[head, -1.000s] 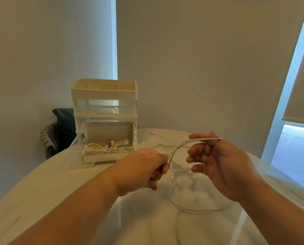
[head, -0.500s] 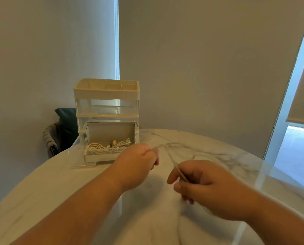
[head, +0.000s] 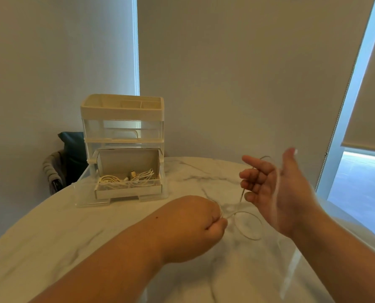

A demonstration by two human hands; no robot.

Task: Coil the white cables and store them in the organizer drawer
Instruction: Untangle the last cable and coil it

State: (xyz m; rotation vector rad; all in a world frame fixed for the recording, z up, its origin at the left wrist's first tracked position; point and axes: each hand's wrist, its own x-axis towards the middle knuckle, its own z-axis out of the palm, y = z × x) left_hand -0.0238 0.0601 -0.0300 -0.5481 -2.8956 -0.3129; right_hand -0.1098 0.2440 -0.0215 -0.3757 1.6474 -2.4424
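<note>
A thin white cable [head: 250, 237] forms a loop just above the marble table [head: 51, 232]. My left hand [head: 202, 224] is a fist gripping one end of that loop. My right hand [head: 276, 189] is raised to the right of it, palm turned left, thumb up, fingers loosely bent. The cable runs up and drapes around this hand, blurred by motion. Behind, at the left, stands the cream and clear organizer [head: 123, 112]. Its bottom drawer [head: 128, 193] is pulled out and holds a tangle of white cables [head: 125, 179].
A chair [head: 53, 171] with a dark cushion stands behind the table at the left. A plain wall lies behind, and a window with a roller blind [head: 370, 119] is at the right. The table's rounded edge curves past my right arm.
My right hand has lifted from low over the table and turned palm-left, carrying the cable up. My left hand dropped slightly toward me, still gripping. The camera shifted a little.
</note>
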